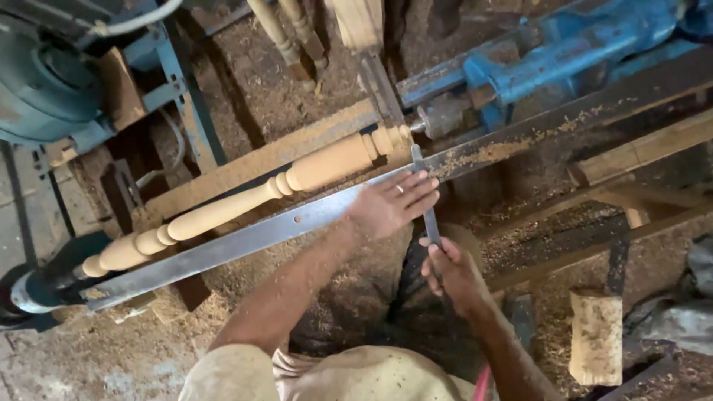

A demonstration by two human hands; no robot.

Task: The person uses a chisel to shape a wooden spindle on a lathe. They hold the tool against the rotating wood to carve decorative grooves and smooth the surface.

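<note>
While the long wooden post (245, 200) sits in the machine, a thin metal tool (425, 197) points at its fat end. The right hand (453, 271) is wrapped around the tool's lower part, just below the post. The left hand (390, 204) lies flat with fingers spread on the tool and on the long metal bar (223, 249) beside the post. Sawdust (119, 349) covers the floor. A blue machine part (564, 44) sits past the post's end.

Bare forearms dusted with sawdust, beige garment, ring on left grip (390, 204)
</note>
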